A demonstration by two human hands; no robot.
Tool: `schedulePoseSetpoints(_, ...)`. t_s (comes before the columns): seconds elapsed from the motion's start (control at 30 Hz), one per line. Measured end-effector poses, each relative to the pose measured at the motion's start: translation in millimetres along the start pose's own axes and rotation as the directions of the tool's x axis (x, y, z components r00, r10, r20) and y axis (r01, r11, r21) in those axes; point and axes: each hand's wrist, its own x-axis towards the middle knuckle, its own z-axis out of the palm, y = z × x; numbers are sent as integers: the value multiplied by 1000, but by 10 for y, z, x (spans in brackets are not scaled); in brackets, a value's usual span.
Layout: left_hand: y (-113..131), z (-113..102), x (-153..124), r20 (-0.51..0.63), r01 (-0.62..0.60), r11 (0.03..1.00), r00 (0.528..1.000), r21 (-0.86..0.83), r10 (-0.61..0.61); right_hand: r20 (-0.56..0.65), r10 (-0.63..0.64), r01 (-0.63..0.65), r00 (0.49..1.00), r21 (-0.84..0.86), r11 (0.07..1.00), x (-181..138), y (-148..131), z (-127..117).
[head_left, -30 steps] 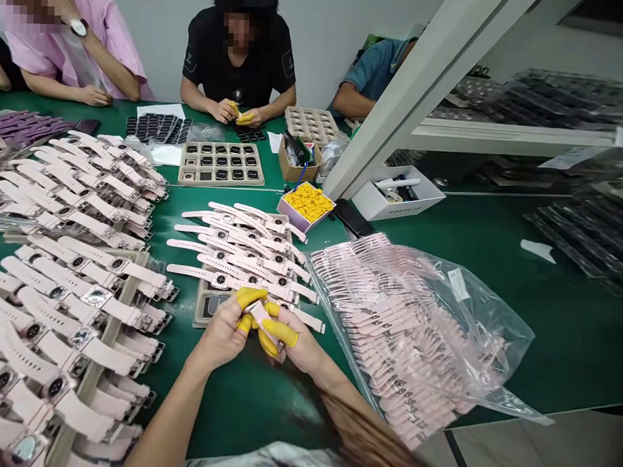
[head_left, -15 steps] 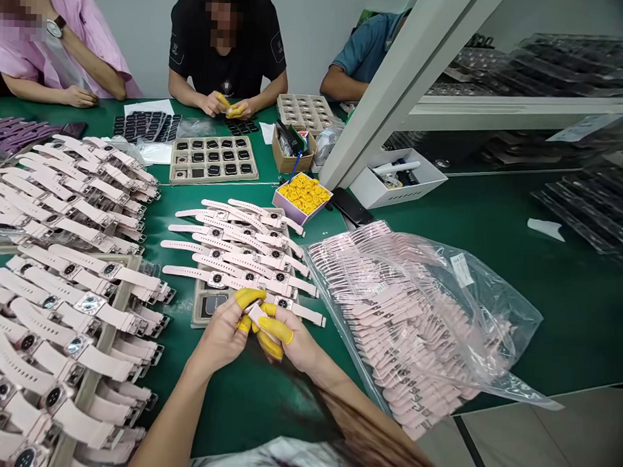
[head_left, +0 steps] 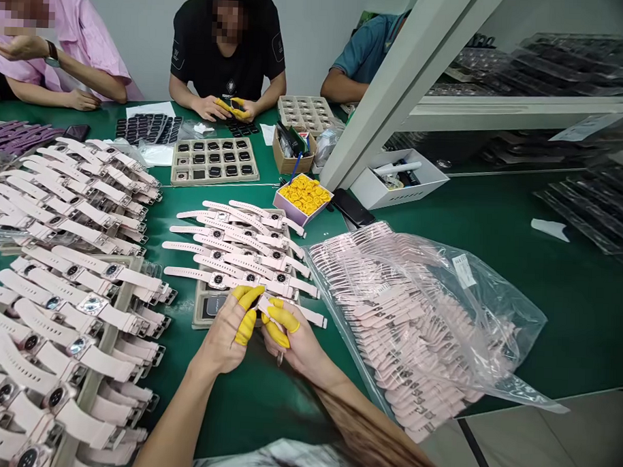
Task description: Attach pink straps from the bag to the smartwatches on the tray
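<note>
Both hands (head_left: 260, 327) over green table (head_left: 445, 218), white wall (head_left: 318, 29) beyond.

A green bench (head_left: 518, 295) is filling the room, a plain pale wall (head_left: 145, 23) is standing behind it, and a slanted white frame post (head_left: 398, 87) is crossing at right.

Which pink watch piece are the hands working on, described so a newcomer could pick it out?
On the green table, find the clear bag of pink straps; just left of it lies a tray of finished pink watches. At that tray's near edge, the left hand and right hand pinch one pink watch piece. It alone is lifted between yellow-capped fingertips.
</note>
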Motion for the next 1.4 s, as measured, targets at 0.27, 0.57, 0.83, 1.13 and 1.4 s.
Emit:
schedulePoseSetpoints(0.27, -33, 7, 17, 23, -52, 988, 999, 148, 49, 24, 9, -6, 1000, -98, 995, 7, -9, -55)
schedulePoseSetpoints(0.57, 0, -72, 28, 33, 99, 969, 995, -225, -94, 80, 15, -3, 997, -150, 989, -4, -91, -53)
schedulePoseSetpoints(0.83, 99, -49, 102, -296, -22, 893, 947, -450, -126, 142, 202, -174, 969, -191, 966, -14, -165, -9)
schedulePoseSetpoints(1.13, 52, -218, 165, -657, -147, 720, 561, -678, -504, 162, 295, -197, 942, -446, 873, -25, -347, -142)
schedulePoseSetpoints(1.4, 101, -12, 81, -33, 95, 946, 993, -309, -111, 254, 75, 14, 964, -330, 944, -33, -224, -90)
